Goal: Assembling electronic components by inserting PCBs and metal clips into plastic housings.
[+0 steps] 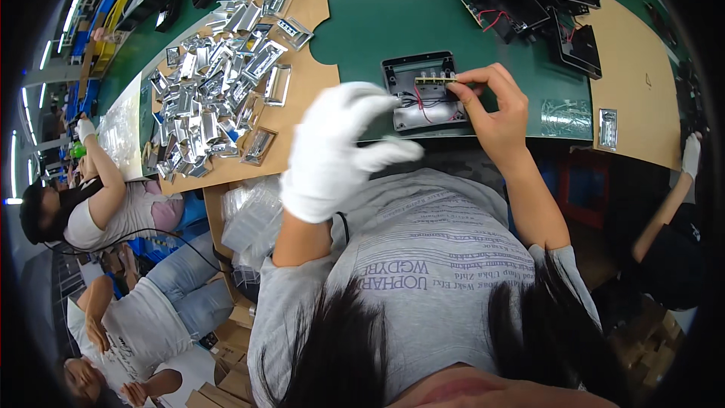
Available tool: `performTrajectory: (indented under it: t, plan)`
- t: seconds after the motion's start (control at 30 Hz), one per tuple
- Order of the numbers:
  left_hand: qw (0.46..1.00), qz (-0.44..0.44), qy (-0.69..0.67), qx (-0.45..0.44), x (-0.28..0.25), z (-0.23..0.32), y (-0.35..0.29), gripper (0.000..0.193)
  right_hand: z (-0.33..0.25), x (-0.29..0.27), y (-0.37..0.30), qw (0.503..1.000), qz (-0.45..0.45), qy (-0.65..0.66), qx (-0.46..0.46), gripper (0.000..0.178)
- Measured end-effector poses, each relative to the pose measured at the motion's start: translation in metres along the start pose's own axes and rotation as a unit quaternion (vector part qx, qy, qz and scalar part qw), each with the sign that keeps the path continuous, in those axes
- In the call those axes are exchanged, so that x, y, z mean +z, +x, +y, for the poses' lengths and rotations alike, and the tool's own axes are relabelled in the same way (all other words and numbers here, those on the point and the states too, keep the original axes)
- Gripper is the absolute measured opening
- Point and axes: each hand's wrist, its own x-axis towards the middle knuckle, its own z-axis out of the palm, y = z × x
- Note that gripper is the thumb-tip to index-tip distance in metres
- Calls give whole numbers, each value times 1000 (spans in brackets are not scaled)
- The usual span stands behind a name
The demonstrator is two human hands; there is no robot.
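Observation:
In front of me, near the table's edge, lies an open black plastic housing (389, 69). Inside it are thin black and red wires (413, 98) and a shiny silver part (427, 115). My right hand (500, 109), bare, pinches the end of a narrow circuit board (433, 80) between thumb and fingers, over the housing's far half. The board carries a row of small parts. My left hand (328, 151) wears a white glove and is beside the housing's left side, its thumb and fingers apart. Nothing shows between them, though the fingertips near the wires are slightly blurred.
A heap of shiny chrome frames (215, 91) covers the cardboard (321, 94) at left. Several black housings with red wires (513, 11) are stacked at far right. One chrome frame (607, 129) lies near the right edge, by a clear plastic piece (566, 118). Other people sit on both sides.

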Motion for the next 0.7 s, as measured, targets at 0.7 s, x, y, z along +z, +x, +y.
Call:
performTrajectory:
  t: [0.7]
  plan:
    - [906,68,415,-41,-62,-88,32,18,3,-5,2,987,-67,137,58,11]
